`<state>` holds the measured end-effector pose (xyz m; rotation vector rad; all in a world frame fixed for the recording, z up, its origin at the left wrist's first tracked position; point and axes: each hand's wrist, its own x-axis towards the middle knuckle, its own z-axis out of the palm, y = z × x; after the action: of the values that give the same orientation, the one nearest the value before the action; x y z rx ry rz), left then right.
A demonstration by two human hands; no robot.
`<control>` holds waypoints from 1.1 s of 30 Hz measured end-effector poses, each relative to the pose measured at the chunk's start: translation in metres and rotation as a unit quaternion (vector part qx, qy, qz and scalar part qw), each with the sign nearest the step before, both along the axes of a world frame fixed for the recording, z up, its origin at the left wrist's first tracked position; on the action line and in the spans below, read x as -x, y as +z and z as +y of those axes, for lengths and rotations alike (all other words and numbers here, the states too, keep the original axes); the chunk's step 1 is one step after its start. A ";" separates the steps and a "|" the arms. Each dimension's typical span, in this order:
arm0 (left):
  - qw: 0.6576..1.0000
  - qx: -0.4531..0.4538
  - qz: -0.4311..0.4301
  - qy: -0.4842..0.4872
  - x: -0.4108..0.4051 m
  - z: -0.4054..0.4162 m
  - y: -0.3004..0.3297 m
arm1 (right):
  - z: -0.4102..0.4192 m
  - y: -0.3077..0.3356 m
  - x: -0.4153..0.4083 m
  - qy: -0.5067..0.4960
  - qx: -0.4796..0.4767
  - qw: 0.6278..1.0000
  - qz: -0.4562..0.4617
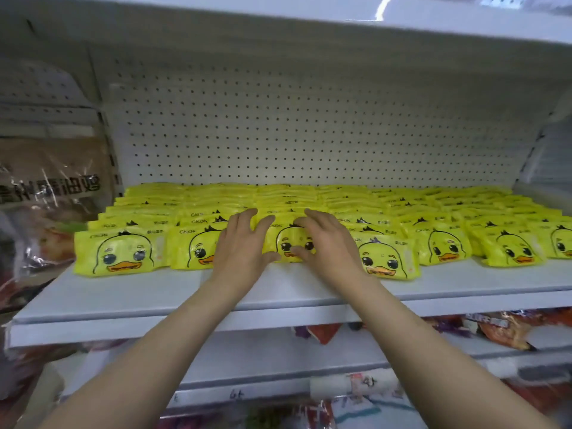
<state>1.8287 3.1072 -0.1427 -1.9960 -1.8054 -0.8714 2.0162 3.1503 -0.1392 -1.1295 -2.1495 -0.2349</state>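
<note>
Pushing too hard could skew the rows (216,201) behind, since those packs only lean loosely on each other. The left hand (244,243) and right hand (329,239) rest spread, nearly straight fingers on the front-row pack (289,235), mid-shelf (185,289). It is glossy yellow and soft, with a duck face.

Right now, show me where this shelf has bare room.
Only the front strip of the shelf, between the front row of packs and the edge, widest at left. Behind, packs fill everything to the pegboard.
</note>
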 end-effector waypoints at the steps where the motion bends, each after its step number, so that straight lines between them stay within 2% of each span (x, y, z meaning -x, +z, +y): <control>1: 1.000 0.002 0.004 -0.024 -0.018 0.004 0.000 | 0.000 0.000 -0.022 -0.017 0.005 1.000 0.005; 5: 0.989 0.047 0.004 -0.143 -0.091 0.018 -0.003 | -0.001 0.000 -0.106 -0.071 0.044 0.996 0.004; 8: 0.979 0.091 0.019 -0.180 -0.125 0.032 -0.008 | -0.002 -0.001 -0.147 -0.071 0.097 0.992 -0.035; 12: 0.979 0.119 0.031 -0.163 -0.142 0.043 -0.009 | 0.007 -0.004 -0.179 -0.010 0.130 0.989 -0.066; 18: 0.986 0.091 0.026 -0.140 -0.154 0.047 -0.011 | 0.035 -0.001 -0.194 0.064 0.161 0.983 -0.057; 26: 0.995 0.054 0.041 -0.066 -0.163 0.058 -0.014 | 0.072 -0.003 -0.187 0.103 0.109 0.984 -0.092; 29: 0.997 0.016 0.066 -0.033 -0.171 0.064 -0.014 | 0.083 -0.007 -0.184 0.092 0.056 0.989 -0.097; 33: 0.998 0.013 0.060 -0.003 -0.178 0.070 -0.009 | 0.091 -0.010 -0.178 0.083 0.029 0.992 -0.091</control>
<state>2.0066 3.1776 -0.1521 -2.0248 -1.7554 -0.7170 2.1944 3.2408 -0.1487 -0.9867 -2.4120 -0.2064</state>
